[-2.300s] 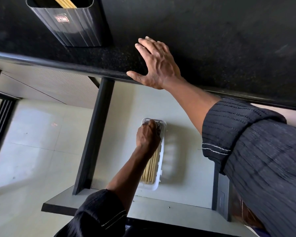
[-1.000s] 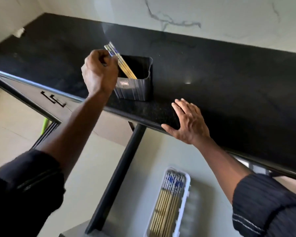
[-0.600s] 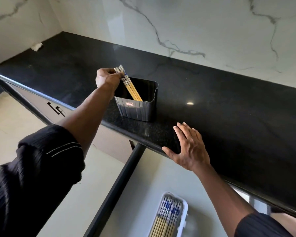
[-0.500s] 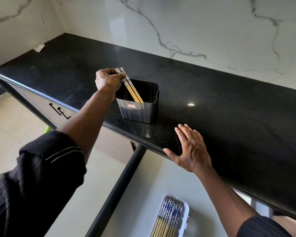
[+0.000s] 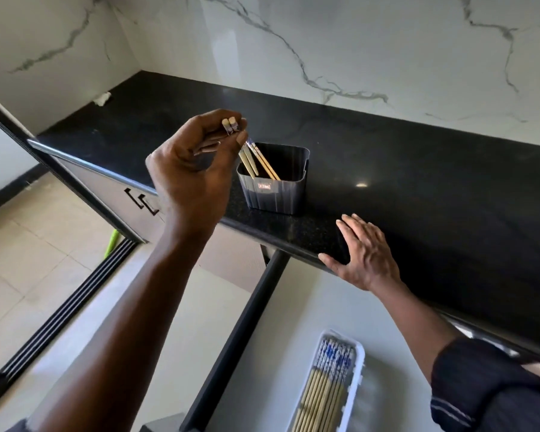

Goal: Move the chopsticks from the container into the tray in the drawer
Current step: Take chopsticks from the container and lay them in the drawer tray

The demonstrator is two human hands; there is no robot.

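Observation:
My left hand [image 5: 194, 169] is raised above the counter edge, pinched on a pair of chopsticks [image 5: 247, 157] whose lower ends still dip into the dark ribbed container [image 5: 275, 194]. Two more chopsticks [image 5: 267, 165] lean inside that container. My right hand [image 5: 363, 254] lies flat on the black counter's front edge, fingers spread, holding nothing. Below, in the open drawer [image 5: 293, 307], a white tray [image 5: 357, 366] holds several chopsticks [image 5: 325, 391] lying side by side, blue-patterned ends toward the counter.
The black counter [image 5: 418, 182] runs along a white marble wall. The drawer's dark left side rail [image 5: 240, 332] slants down beside the tray. A closed cabinet with black handles [image 5: 141, 201] is at the left, above a tiled floor with a green object [image 5: 111, 243].
My left hand has closed on a pair of chopsticks and lifted them up and toward me, nearly out of the container. The right hand has stayed on the counter edge.

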